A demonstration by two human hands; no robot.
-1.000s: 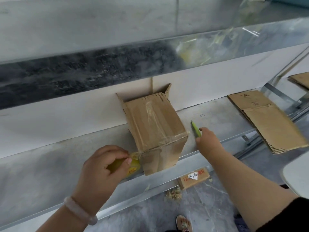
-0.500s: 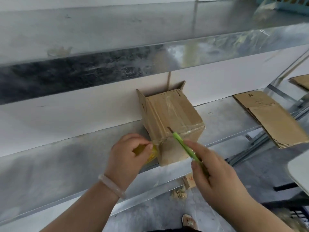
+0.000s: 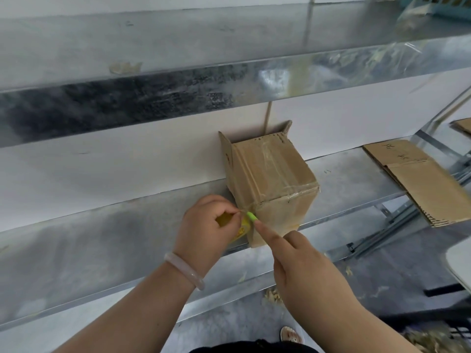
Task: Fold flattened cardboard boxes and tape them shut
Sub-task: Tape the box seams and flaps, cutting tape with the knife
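Box (image 3: 274, 174) taped, strip seemingly uncut (far flaps open): left hand (image 3: 204, 230) pinches tape roll (image 3: 241, 230), right hand (image 3: 303, 266) grips green cutter (image 3: 251, 216); flattened boxes (image 3: 423, 184) at three o'clock.

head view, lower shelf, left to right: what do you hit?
left hand gripping the yellow tape roll → green cutter tip → cardboard box → flattened cardboard stack. The right hand, which holds the cutter, is left out because it overlaps the box.
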